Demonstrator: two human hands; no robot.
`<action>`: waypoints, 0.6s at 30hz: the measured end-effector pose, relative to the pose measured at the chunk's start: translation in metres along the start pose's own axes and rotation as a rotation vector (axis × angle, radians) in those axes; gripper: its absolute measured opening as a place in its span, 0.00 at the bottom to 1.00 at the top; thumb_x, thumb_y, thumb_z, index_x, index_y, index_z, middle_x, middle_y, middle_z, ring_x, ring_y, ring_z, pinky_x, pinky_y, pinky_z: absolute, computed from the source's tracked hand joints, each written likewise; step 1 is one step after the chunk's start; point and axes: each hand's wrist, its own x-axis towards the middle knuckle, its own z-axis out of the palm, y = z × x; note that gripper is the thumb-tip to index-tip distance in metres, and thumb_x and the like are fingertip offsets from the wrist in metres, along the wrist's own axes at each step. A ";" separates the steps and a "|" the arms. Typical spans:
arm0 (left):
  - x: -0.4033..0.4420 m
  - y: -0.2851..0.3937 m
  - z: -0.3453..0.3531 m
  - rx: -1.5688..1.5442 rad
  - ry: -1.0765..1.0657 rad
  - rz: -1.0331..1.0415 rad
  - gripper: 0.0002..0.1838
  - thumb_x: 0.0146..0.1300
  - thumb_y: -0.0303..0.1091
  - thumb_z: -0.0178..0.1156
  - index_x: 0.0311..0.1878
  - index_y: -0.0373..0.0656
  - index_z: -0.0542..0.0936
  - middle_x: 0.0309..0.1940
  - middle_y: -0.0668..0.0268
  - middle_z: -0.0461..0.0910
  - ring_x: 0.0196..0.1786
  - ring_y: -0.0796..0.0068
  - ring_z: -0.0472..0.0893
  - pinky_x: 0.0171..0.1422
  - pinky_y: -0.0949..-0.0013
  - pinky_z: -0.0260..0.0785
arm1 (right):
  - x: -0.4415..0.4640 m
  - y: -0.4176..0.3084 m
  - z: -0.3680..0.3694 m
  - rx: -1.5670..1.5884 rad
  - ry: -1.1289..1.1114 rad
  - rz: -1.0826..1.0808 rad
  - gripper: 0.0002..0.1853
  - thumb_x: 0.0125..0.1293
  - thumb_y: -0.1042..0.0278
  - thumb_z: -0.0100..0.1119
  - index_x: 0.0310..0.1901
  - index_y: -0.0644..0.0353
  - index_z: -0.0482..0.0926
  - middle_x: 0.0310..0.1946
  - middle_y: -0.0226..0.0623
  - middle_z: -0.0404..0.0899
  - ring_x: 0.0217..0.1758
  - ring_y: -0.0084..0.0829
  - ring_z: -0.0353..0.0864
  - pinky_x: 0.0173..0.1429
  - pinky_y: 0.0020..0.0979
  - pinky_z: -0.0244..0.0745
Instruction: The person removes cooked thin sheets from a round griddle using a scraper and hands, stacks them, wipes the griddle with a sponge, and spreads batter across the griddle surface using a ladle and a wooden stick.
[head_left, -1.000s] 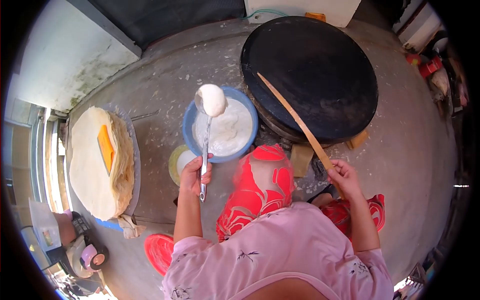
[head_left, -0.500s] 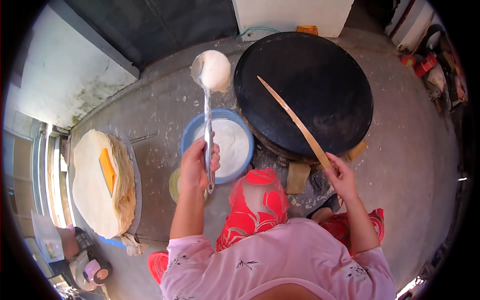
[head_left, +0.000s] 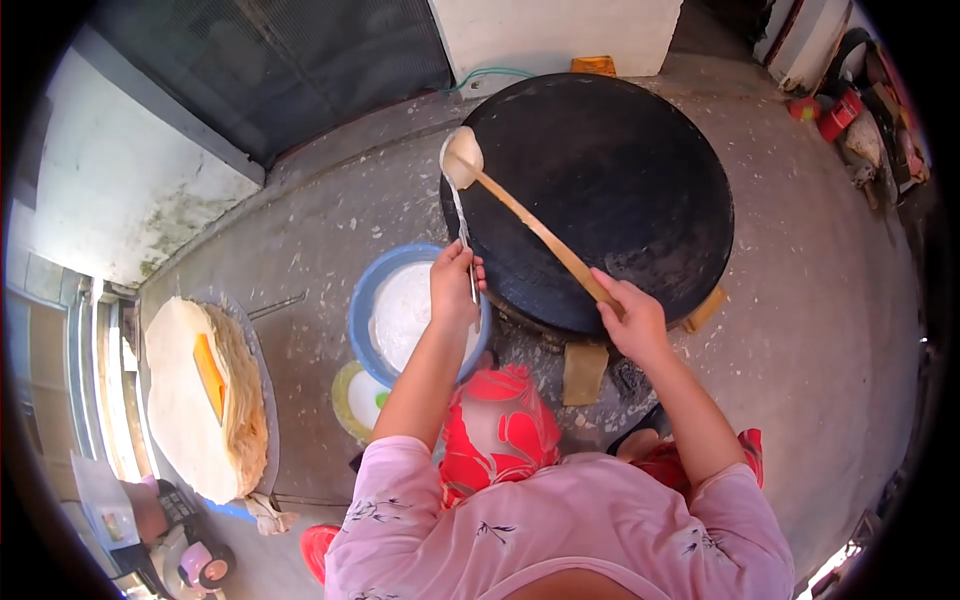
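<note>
My left hand (head_left: 456, 284) is closed around the handle of a metal ladle (head_left: 459, 215), whose bowl holds pale batter (head_left: 466, 165) over the left edge of a large round black griddle (head_left: 610, 200). In my right hand (head_left: 632, 318) is a long, thin wooden spreader (head_left: 545, 235), gripped at its near end. Its far tip reaches into the batter in the ladle. Below my left hand stands a blue basin (head_left: 362, 318) of white batter, partly hidden by my forearm.
At left, a tall stack of thin flatbreads (head_left: 175, 400) carries an orange-yellow scraper (head_left: 209, 377). Close to the basin is a yellow-green bowl (head_left: 347, 405). A tan block (head_left: 584, 372) sits under the griddle's near edge. Red items (head_left: 840, 115) lie at the far right.
The ladle has moved right, from above the basin to the griddle's left edge. The wooden spreader has swung left, and its tip now meets the batter in the ladle.
</note>
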 end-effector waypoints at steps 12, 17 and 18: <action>0.014 -0.013 0.000 0.173 0.082 0.104 0.13 0.63 0.27 0.48 0.50 0.37 0.71 0.22 0.70 0.69 0.19 0.84 0.66 0.18 0.80 0.59 | 0.026 0.032 0.021 -0.063 -0.039 0.058 0.22 0.52 0.72 0.55 0.52 0.46 0.74 0.30 0.37 0.75 0.35 0.39 0.76 0.40 0.35 0.72; 0.057 0.011 0.010 0.316 0.132 0.101 0.12 0.64 0.30 0.46 0.47 0.35 0.70 0.21 0.67 0.69 0.17 0.82 0.66 0.17 0.77 0.61 | 0.024 0.025 -0.007 -0.169 -0.025 0.020 0.22 0.52 0.72 0.54 0.52 0.48 0.74 0.30 0.36 0.75 0.35 0.39 0.76 0.39 0.35 0.72; 0.059 0.021 0.012 0.314 0.130 0.103 0.12 0.64 0.30 0.46 0.47 0.35 0.70 0.21 0.67 0.69 0.17 0.82 0.66 0.17 0.77 0.61 | 0.022 0.027 -0.010 -0.238 -0.012 -0.045 0.23 0.51 0.73 0.54 0.52 0.48 0.74 0.29 0.35 0.75 0.34 0.38 0.76 0.37 0.35 0.72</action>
